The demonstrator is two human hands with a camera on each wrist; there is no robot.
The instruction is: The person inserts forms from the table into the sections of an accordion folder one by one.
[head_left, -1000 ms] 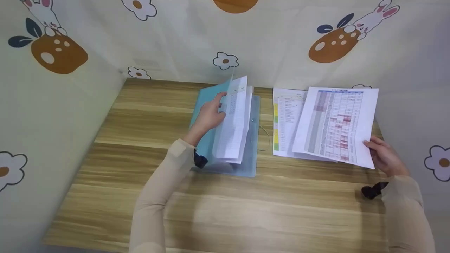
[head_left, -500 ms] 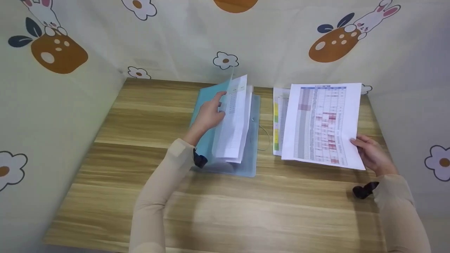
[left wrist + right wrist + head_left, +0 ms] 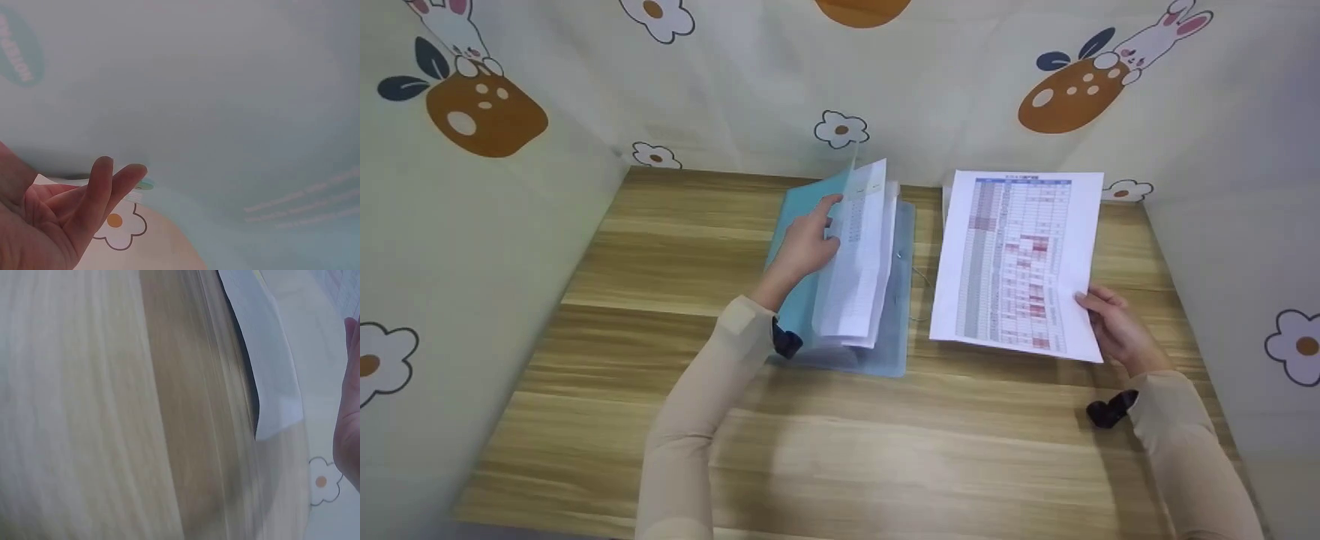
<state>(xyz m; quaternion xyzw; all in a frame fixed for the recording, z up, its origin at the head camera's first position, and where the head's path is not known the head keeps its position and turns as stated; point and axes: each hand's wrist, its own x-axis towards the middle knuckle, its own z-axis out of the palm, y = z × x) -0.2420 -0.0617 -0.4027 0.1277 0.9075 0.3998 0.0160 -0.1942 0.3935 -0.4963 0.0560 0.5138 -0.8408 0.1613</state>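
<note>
A teal file folder (image 3: 905, 315) stands partly opened on the wooden table, with printed pages (image 3: 855, 292) upright inside it. My left hand (image 3: 808, 244) rests against the raised pages and clear sleeve, its index finger extended and thumb apart. In the left wrist view the fingers (image 3: 93, 211) lie nearly straight under the pale teal cover (image 3: 197, 112). With thumb on top, my right hand (image 3: 1121, 326) pinches the right edge of a printed table sheet (image 3: 1012, 262), just right of the folder. Only part of that hand (image 3: 349, 405) shows in the right wrist view.
Another paper (image 3: 270, 371) lies on the table beneath the held sheet, mostly hidden in the head view. A thin elastic cord (image 3: 922, 277) loops out from the folder's right edge. A cloth backdrop (image 3: 735, 82) with flowers and rabbits rises behind the wooden table (image 3: 660, 247).
My right hand has carried the printed sheet leftward toward the folder, and it now covers nearly all of the colour-striped paper below. The left hand and folder have stayed put.
</note>
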